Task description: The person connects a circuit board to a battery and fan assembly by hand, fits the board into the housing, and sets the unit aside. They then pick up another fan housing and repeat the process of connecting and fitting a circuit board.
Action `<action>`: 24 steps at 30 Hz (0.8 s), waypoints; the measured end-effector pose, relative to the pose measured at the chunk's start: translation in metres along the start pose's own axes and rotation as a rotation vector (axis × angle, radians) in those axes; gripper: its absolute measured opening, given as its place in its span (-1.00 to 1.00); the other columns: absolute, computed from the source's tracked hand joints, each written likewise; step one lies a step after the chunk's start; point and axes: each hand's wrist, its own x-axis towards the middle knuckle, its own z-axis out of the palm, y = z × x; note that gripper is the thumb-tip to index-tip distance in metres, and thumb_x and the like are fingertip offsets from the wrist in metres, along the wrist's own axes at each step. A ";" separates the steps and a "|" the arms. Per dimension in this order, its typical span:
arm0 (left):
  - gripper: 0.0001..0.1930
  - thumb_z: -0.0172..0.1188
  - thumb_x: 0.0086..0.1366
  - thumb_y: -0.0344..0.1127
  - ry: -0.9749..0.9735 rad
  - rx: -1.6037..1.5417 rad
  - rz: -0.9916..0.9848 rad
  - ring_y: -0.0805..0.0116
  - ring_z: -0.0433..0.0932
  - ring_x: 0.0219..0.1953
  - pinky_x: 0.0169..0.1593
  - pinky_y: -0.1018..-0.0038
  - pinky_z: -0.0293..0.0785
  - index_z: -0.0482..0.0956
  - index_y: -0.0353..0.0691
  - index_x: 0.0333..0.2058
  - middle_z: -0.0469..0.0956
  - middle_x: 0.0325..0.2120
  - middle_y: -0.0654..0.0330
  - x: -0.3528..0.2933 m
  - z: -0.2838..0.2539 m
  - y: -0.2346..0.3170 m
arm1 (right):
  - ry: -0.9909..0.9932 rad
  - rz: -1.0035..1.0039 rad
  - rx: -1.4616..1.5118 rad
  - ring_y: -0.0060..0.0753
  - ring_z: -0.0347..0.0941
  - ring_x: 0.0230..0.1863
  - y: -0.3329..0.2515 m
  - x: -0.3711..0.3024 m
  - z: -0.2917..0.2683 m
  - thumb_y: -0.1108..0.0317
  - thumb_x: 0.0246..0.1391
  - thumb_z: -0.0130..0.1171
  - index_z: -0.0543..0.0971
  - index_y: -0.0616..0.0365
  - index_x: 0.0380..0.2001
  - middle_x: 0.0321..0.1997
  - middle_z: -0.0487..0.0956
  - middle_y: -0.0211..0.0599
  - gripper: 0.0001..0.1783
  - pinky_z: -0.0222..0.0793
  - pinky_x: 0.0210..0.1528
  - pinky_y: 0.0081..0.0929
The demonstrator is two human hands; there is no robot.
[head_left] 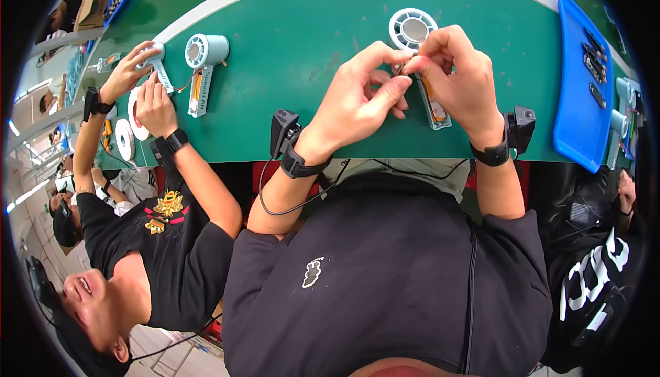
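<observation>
A light-blue handheld fan (414, 29) lies on the green table in front of me, its round grille facing up. Its handle (438, 117) points toward me, opened up, with an orange battery and a small board inside. My left hand (364, 98) is closed in a pinch just left of the handle, on what looks like a thin dark wire. Above the handle, my right hand (459, 74) pinches thin wire too, its fingertips almost meeting the left ones. The fingers hide the join between fan head and handle.
On the right lies a blue tray (574, 102) with several dark parts. A second opened fan (206, 50) stands to the left. Further left, a co-worker's hands (155, 105) work on another fan beside white tape rolls (125, 139). A black cable (295, 210) hangs from my left wrist camera.
</observation>
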 end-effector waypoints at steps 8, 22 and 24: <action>-0.74 0.24 0.26 -0.60 0.204 0.490 0.219 0.33 0.66 -0.29 -0.25 0.45 0.60 0.60 -0.25 -0.08 0.59 -0.22 0.12 0.001 -0.018 0.000 | 0.143 0.353 0.746 -0.47 0.67 -0.25 -0.014 -0.011 -0.001 0.59 0.20 0.27 0.58 0.33 -0.14 -0.28 0.70 -0.23 -0.83 0.58 -0.23 -0.64; -0.65 0.38 0.12 -0.59 0.194 0.478 0.446 0.22 0.68 -0.21 -0.12 0.40 0.60 0.66 -0.25 -0.08 0.68 -0.18 0.11 0.013 -0.011 -0.008 | 0.022 -0.175 -0.108 -0.47 0.50 -0.42 -0.022 0.007 -0.002 0.64 0.16 0.19 0.57 0.30 -0.29 -0.34 0.56 -0.25 -0.94 0.46 -0.32 -0.50; -0.66 0.38 0.11 -0.59 0.194 0.485 0.434 0.23 0.68 -0.20 -0.11 0.41 0.61 0.66 -0.26 -0.09 0.68 -0.18 0.11 0.010 -0.013 -0.008 | -0.045 -0.164 -0.170 -0.46 0.51 -0.38 -0.023 0.005 -0.005 0.65 0.17 0.17 0.55 0.30 -0.29 -0.33 0.55 -0.25 -0.93 0.46 -0.29 -0.52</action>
